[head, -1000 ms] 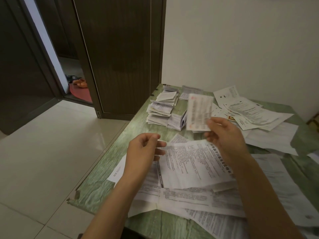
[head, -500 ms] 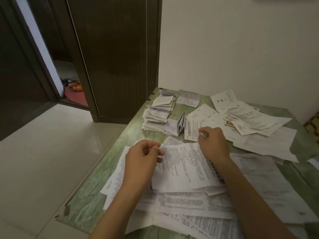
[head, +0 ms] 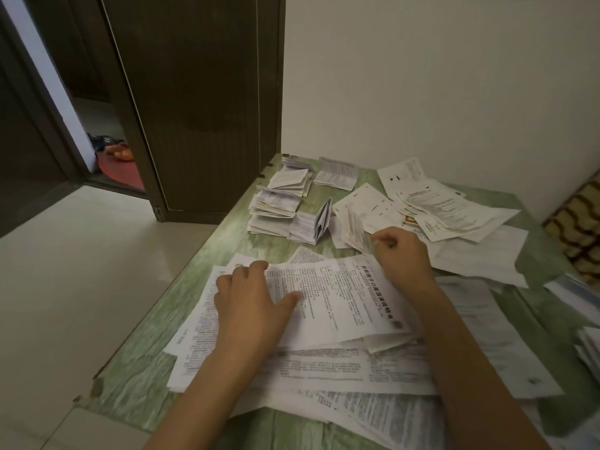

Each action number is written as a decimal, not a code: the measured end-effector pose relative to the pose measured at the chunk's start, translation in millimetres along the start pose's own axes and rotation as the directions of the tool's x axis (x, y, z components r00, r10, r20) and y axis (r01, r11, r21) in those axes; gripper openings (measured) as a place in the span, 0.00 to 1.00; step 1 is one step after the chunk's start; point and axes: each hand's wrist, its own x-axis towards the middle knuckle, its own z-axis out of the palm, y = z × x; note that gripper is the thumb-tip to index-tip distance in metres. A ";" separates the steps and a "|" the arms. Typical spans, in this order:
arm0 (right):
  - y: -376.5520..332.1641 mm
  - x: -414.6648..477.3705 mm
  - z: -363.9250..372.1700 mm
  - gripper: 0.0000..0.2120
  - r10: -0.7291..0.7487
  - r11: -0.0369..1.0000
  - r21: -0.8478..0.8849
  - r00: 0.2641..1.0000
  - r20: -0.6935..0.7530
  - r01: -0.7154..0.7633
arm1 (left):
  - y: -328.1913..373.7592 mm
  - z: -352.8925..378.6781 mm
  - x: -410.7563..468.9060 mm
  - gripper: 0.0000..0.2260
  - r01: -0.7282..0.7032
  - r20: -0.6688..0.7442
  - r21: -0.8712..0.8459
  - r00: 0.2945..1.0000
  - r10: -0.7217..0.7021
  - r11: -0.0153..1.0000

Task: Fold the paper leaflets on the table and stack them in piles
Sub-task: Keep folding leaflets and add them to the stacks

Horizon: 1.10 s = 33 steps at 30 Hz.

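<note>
The left hand (head: 253, 303) lies palm down on the top sheet (head: 344, 303), fingers loosely spread and the thumb stretched out across the print, pressing rather than gripping. The right hand (head: 404, 258) sits at the far right corner of that sheet with its fingers curled, pinching the edge of a small leaflet (head: 352, 227) that is blurred and tilted up off the paper.

The top sheet, with a bold heading along its right edge, rests on a loose layer of printed sheets (head: 324, 365) that spreads out toward the person and to the right. Beyond the top sheet and to the left stand the piles (head: 276, 209) of folded leaflets, packed close together, one fanned leaflet (head: 319, 222) leaning on edge beside them. Beyond it to the right lies a scatter of unfolded sheets (head: 448, 209).

All of this is on a green, wood-grained table (head: 227, 241) pushed against a white wall (head: 438, 76). Left of the table is pale tiled floor (head: 81, 271), then a dark door (head: 201, 108) and a doorway with a red mat (head: 121, 168).
</note>
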 end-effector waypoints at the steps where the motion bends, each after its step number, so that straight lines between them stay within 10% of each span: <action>1: 0.4 0.8 -1.1 0.11 0.012 1.000 -0.004 1.000 0.000 -0.012 | 0.5 1.1 -0.9 0.30 0.005 0.002 0.008 1.000 -0.005 1.000; 8: -12.3 -4.2 -0.7 0.09 -0.057 0.996 0.062 0.998 -0.017 0.058 | -1.0 1.5 -4.3 0.30 -0.020 -0.060 0.015 0.998 0.020 1.000; 13: -33.5 -15.1 3.8 0.07 -0.114 0.960 0.274 0.979 0.170 0.064 | -0.2 -6.1 -4.6 0.22 -0.117 -0.157 -0.336 0.985 0.067 0.935; 19: -48.2 -24.7 -1.7 0.18 -0.181 0.970 0.236 0.827 0.532 0.061 | -7.1 -28.9 2.1 0.14 -0.060 -0.050 -0.619 0.998 0.036 0.783; 27: -51.9 -26.3 -6.1 0.03 -0.143 0.852 0.508 0.878 0.456 -0.125 | -16.0 -49.8 0.3 0.15 0.142 0.140 -0.870 0.989 -0.039 0.473; 33: -53.5 -26.2 -5.4 0.08 -0.128 0.766 0.599 0.857 0.499 -0.234 | -11.6 -46.8 -7.4 0.06 0.190 0.243 -0.809 0.970 0.023 0.556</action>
